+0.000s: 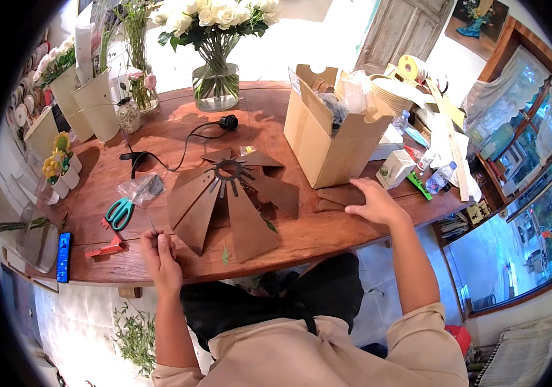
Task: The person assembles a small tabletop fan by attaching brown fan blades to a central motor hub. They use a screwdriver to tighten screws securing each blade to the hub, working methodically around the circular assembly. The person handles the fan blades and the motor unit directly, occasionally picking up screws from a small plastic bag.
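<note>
In front of me on the wooden table point(160, 264) stands a lampshade-like piece point(250, 219), its brown panels fanned out around a dark ring point(228, 169) with slots. Left of it, my left hand point(161, 253) is closed on a thin, pointed metal tool point(152, 225); its exact kind is too small to make out. To the right, my right hand point(376, 202) has thumb and fingers apart, at the end of loose brown panels point(335, 198) lying flat by the cardboard box point(321, 138). Whether the fingertips press on the panels I cannot tell.
Teal-handled scissors point(120, 213), a red tool point(107, 248), a clear plastic bag point(141, 188) and a phone point(63, 257) lie at left. A black cable point(185, 145) runs behind. A glass vase point(216, 87) of white roses stands farther back; bottles point(441, 177) clutter the right.
</note>
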A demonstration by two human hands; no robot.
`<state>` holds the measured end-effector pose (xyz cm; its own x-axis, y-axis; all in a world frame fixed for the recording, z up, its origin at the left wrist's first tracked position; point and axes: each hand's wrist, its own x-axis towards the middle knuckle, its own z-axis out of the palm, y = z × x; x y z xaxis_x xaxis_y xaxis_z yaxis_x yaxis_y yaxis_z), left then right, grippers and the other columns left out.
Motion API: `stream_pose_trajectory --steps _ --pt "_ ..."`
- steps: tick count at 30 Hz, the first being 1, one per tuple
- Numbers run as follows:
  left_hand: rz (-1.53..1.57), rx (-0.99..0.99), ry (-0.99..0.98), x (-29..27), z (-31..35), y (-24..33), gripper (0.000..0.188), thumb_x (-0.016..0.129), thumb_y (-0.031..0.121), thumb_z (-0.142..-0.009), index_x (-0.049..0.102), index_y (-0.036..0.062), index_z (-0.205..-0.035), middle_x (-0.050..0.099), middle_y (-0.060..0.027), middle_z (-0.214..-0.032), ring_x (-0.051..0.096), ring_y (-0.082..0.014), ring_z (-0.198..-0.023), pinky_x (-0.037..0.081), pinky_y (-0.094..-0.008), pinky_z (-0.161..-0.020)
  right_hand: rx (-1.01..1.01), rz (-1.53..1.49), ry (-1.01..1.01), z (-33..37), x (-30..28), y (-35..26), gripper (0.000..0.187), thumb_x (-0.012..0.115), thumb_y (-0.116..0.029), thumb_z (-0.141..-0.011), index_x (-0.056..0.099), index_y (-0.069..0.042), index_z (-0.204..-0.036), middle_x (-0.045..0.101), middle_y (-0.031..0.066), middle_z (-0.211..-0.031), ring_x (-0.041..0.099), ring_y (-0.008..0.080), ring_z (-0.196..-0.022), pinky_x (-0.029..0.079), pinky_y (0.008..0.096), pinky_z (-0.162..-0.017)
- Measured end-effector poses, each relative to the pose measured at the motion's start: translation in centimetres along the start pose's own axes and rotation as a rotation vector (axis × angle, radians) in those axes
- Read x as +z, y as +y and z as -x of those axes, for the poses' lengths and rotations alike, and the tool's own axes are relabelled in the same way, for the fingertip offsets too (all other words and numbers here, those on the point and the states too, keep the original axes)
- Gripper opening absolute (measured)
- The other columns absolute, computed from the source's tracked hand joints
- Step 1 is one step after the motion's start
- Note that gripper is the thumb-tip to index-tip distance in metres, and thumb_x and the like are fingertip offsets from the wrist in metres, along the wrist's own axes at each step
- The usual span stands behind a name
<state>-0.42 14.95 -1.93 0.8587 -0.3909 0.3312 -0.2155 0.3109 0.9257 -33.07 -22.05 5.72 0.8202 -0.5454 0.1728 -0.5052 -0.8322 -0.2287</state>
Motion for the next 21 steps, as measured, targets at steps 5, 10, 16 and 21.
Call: stream_pose_trajectory --steps 5,10,16,21 --pt "-0.027 0.060 0.002 -0.8 -0.1 0.3 0.009 0.048 0.016 -0.106 0.049 0.0066 -0.107 0.045 0.0014 -0.080 0.039 -0.0043 -0.065 0.032 -0.0188 -0.054 0.006 -0.068 -0.152 -1.2 0.4 1.0 0.077 0.085 -0.029 -0.073 0.054 0.001 -0.137 0.056 0.0230 -0.135 0.052 0.0367 -0.129 0.041 0.0418 -0.110" --pt "-0.082 0.019 0.007 -0.4 0.1 -0.1 0.005 0.049 0.013 -0.105 0.051 0.0092 -0.108 0.045 0.0037 -0.079 0.039 -0.0034 -0.065 0.031 -0.0193 -0.055 0.009 -0.196 -0.127 -1.2 -0.8 1.0 0.076 0.093 -0.022 -0.061 0.063 -0.002 -0.128 0.059 0.0172 -0.127 0.054 0.0340 -0.121 0.042 0.0381 -0.106" --pt "-0.107 0.031 -0.038 -0.2 0.5 0.5 0.005 0.050 0.013 -0.104 0.051 0.0077 -0.105 0.044 0.0043 -0.077 0.037 -0.0032 -0.064 0.030 -0.0193 -0.055 -0.067 -0.101 0.013 -1.0 -1.7 -1.7 0.070 0.090 -0.020 -0.064 0.058 -0.002 -0.124 0.057 0.0172 -0.122 0.055 0.0358 -0.116 0.044 0.0420 -0.103" --pt "-0.138 0.112 0.046 -0.3 1.9 0.6 0.008 0.049 0.013 -0.104 0.051 0.0072 -0.099 0.043 0.0040 -0.074 0.036 -0.0039 -0.061 0.029 -0.0205 -0.053 0.110 -0.125 0.168 0.9 -2.1 -8.3 0.068 0.090 -0.020 -0.066 0.049 -0.002 -0.116 0.058 0.0158 -0.113 0.057 0.0316 -0.112 0.046 0.0398 -0.098"
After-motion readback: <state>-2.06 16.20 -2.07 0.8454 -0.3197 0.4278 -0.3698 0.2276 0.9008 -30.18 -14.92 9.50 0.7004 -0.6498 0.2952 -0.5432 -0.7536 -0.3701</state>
